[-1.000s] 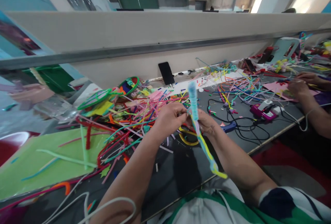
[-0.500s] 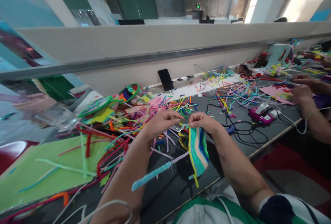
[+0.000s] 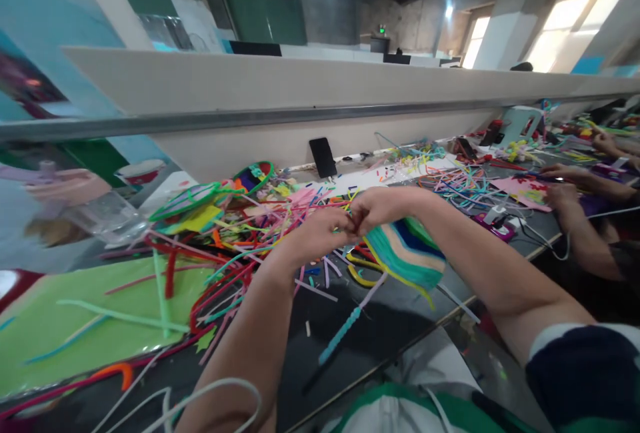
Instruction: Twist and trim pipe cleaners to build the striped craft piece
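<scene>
My right hand (image 3: 377, 209) is closed on one corner of a striped pipe-cleaner panel (image 3: 407, 256) in yellow, teal, cream, blue and green. The panel slants down to the right beneath my right wrist and forearm. My left hand (image 3: 327, 229) meets the right at that corner, its fingertips pinched together; what lies between them is hidden. Below the hands is a lilac pipe cleaner with a twisted light-blue end (image 3: 343, 334); whether it touches the panel I cannot tell. A yellow-handled tool (image 3: 364, 273) lies partly covered behind the panel.
Loose pipe cleaners (image 3: 235, 266) heap up on the left, beside a green sheet (image 3: 125, 293). A phone (image 3: 323, 157) leans on the partition. Cables and a purple power strip (image 3: 493, 225) lie to the right, near another person's hands (image 3: 563, 186).
My hands have come together at the panel's corner. The panel, which hung straight down from my right hand, has swung out to the right. The view has shifted slightly.
</scene>
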`<state>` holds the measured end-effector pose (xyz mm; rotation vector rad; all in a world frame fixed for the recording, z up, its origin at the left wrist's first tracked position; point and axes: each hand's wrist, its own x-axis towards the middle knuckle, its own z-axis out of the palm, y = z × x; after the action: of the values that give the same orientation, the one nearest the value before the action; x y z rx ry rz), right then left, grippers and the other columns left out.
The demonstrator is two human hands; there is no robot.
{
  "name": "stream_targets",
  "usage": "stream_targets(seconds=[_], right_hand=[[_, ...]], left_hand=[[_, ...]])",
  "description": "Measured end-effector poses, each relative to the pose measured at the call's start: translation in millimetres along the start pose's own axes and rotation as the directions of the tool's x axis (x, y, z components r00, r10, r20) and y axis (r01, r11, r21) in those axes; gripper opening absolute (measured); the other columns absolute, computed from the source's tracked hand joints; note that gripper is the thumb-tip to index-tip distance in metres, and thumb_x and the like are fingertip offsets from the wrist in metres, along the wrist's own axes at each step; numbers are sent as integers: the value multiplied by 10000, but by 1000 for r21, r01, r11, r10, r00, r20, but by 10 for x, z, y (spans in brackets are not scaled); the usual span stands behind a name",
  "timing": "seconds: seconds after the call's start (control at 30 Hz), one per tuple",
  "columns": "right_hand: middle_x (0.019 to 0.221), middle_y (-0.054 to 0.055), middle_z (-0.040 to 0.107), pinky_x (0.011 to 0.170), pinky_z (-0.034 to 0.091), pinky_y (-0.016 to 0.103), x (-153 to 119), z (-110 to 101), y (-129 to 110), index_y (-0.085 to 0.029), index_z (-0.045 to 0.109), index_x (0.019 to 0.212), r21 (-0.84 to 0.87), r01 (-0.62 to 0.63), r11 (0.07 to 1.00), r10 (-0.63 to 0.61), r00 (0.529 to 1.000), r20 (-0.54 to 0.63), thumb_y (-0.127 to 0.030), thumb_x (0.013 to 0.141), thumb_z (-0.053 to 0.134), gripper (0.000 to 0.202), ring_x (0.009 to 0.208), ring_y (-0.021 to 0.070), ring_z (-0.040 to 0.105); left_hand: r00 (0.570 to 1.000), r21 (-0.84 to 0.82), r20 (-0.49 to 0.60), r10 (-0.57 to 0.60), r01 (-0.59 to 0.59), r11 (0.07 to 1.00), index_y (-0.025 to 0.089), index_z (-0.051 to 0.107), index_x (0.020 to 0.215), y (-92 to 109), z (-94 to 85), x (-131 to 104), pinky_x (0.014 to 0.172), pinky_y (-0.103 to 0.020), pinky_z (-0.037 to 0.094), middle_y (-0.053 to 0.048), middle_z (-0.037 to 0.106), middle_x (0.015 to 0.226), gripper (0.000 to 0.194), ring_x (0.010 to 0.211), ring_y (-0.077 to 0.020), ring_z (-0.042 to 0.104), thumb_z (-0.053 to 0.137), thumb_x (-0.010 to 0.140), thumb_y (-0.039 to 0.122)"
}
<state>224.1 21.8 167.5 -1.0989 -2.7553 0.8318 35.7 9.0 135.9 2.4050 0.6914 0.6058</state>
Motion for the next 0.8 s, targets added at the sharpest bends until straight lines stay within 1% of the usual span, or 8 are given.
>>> stream_targets(seconds=[0.27,0.37,0.43,0.5,0.57,0.63,0.73,0.8], right_hand=[[729,-34,609,557,377,231,290,-164,-109,-179,572,832,-134,-45,990,44,999,-14,-197,514,802,393,653,119,531],[773,-16,623,613,425,243,267,-232,-62,-163,544,966,18,5,1000,-4,998,-66,-224,564,787,473,705,136,569],[869,24,646,697,461,265,165,-305,48,-155,505,1085,206,103,973,-56,973,-222,-250,654,741,501,790,149,601],[1017,64,638,780,472,289,23,-339,230,-170,472,1146,358,252,899,-31,853,-522,-286,722,696,493,900,157,609],[1055,62,639,817,470,304,-89,-274,455,-199,471,1147,425,389,818,110,619,-777,-379,786,635,435,924,157,618],[1037,46,656,795,475,302,-108,-83,666,-228,494,1113,497,483,721,287,445,-848,-468,811,585,396,900,158,632],[1057,46,666,763,481,288,69,358,835,-234,527,1081,594,609,525,518,325,-791,-553,799,554,427,925,170,641],[1063,57,673,742,489,295,251,631,841,-227,533,1098,650,654,387,616,341,-710,-591,781,543,483,906,180,646]], left_hand=[[979,-304,41,-198,201,931,176,740,786,-370,73,50,658,-258,433,-15,677,758,197,726,-190,591,677,666,319],[971,-432,16,-238,221,874,169,724,747,-443,63,52,663,-259,429,-5,659,695,177,663,-162,564,718,628,301],[966,-492,-7,-260,223,842,162,709,713,-472,8,27,653,-259,424,-3,641,654,184,630,-148,547,728,629,326],[952,-517,-65,-298,224,826,156,700,679,-494,-79,-15,632,-260,420,-11,629,626,215,607,-144,539,728,636,365],[926,-542,-150,-346,216,812,153,697,652,-517,-172,-59,615,-264,418,-20,629,613,241,591,-146,540,734,628,390],[879,-582,-263,-399,185,792,153,692,627,-545,-242,-88,608,-265,418,-21,633,605,249,581,-144,542,754,599,393],[796,-633,-395,-459,126,763,148,682,609,-608,-286,-87,624,-262,420,-13,628,595,261,574,-132,533,780,562,386],[751,-648,-452,-481,94,756,143,669,596,-664,-283,-67,640,-258,420,-7,609,580,270,575,-122,519,788,555,382]])
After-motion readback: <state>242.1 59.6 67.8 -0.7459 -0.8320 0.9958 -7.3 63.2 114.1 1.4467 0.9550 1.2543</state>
